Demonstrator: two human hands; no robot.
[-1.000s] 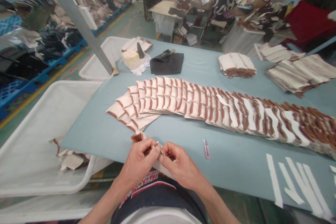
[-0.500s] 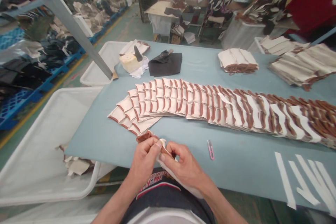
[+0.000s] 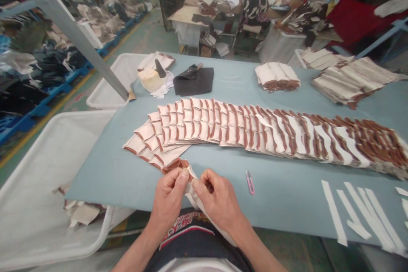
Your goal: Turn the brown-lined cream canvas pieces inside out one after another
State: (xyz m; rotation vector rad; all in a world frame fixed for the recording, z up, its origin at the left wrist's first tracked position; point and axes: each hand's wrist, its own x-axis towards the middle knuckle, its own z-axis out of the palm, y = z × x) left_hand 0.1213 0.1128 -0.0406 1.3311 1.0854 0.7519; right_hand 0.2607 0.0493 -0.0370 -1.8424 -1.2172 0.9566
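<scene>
A piece of cream fabric with a brown edge is gripped at the near edge of a pale blue work table, just below the lower left end of a long row of similar pieces. Both hands are closed on it, held close together: it is pinched between thumb and curled fingers by the left hand and the right hand, apparently so that a short stretch of edge is kept under control between them. The brown end is raised near the left thumb, while a cream tail hangs past the right hand toward a dark garment with red lettering.

The row is fanned from left of centre to the right edge of the frame, with the pieces overlapped, seemingly so that each brown edge stays exposed. Pink-handled thread snips are laid just right of the hands, where they appear to be kept within reach. White cut strips lie at lower right, and stacked bundles of pieces at upper right. A white plastic tub at lower left holds fabric scraps.
</scene>
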